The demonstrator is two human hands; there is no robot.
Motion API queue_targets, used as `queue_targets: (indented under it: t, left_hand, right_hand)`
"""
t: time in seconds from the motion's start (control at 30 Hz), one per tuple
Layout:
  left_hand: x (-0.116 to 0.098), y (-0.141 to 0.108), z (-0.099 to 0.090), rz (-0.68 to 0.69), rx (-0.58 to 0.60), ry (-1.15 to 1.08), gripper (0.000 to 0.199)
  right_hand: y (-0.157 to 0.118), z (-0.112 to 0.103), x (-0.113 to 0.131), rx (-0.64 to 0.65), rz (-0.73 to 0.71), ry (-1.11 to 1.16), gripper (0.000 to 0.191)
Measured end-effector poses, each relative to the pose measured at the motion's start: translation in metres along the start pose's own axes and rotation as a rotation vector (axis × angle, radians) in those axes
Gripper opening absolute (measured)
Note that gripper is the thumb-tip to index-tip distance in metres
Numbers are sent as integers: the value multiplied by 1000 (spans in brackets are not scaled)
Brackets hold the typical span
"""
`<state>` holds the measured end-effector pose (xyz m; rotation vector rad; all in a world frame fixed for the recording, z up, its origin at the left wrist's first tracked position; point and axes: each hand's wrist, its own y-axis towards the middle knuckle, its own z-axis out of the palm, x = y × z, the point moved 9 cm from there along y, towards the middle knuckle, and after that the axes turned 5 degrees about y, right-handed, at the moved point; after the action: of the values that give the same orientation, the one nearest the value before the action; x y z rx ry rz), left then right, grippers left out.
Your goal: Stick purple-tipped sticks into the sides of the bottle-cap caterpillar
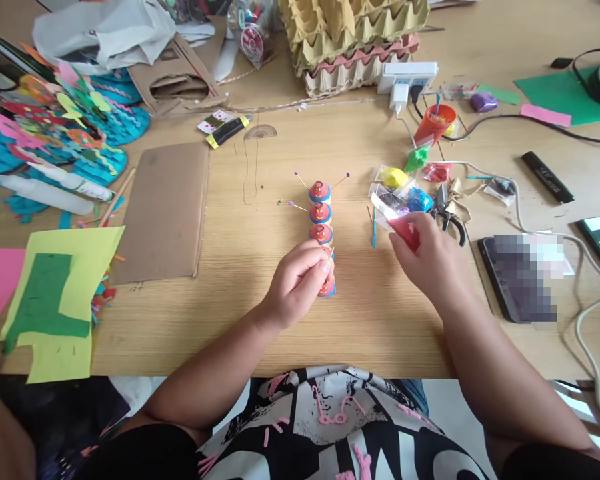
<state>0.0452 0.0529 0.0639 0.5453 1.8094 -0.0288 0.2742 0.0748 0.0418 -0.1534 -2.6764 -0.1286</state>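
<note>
My left hand (300,280) is closed in a pinch over the near part of a row of red and blue egg-carton cups (321,213) with smiling faces. What its fingertips hold is mostly hidden; a thin pale tip shows. My right hand (427,257) is wrapped round a red tool with a long whitish end (384,207), pointing up and left. Sticks with purple tips (341,179) stand out from the far cups. A thin blue stick tool (374,230) lies between the row and my right hand.
Bags of coloured clay (394,177), black-handled scissors (447,212) and an orange cup (435,123) lie beyond my right hand. A phone (510,280) and white cable are at right. Brown cardboard (165,210) lies left. Egg trays (350,40) stand behind; another person's hand shows far left.
</note>
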Motion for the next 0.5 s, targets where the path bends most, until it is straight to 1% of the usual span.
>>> queue_targets:
  t: [0.1,0.2,0.27,0.33,0.4,0.47,0.5]
  left_hand:
    - [4,2,-5,-8,-53,15,35]
    - [10,2,-9,-26,-98,24,32]
    - [12,2,-10,-27,-115,29,32]
    - [12,1,-10,-17,-126,35,32]
    - [11,1,-10,-8,-124,34,31]
    - [11,1,-8,-6,-119,41,32]
    - [12,1,-8,-9,-120,51,32]
  right_hand:
    - [9,-9,-15,-88,40,-16,39]
    - [12,-15,-27,-126,86,-9,38]
    - [13,-20,-29,-139,98,-16,37]
    - [19,-28,-28,-140,67,-36,38]
    - [33,-36,-26,-137,14,-64,41]
    - [56,-43,-29,-141,-18,-89,39]
    - [70,-42,-33,-109,-24,-96,37]
